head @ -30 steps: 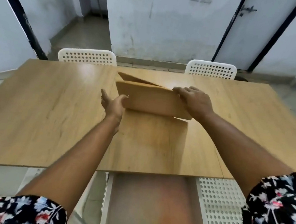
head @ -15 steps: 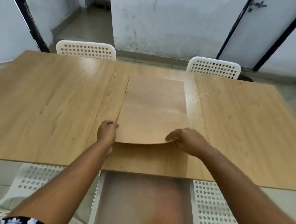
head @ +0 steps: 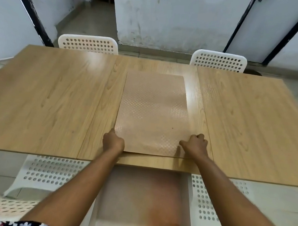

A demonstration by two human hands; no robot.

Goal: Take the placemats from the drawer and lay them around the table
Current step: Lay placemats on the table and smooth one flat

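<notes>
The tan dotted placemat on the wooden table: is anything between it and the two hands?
Nothing visible. The left hand and right hand rest directly on the near corners of the tan dotted placemat.

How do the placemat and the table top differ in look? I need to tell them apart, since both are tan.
The placemat shows a dotted, embossed texture; the table shows wood grain. The placemat is a narrow sheet lying flat on the far wider table. The left hand and right hand press its near corners. Both share a tan tone.
</notes>
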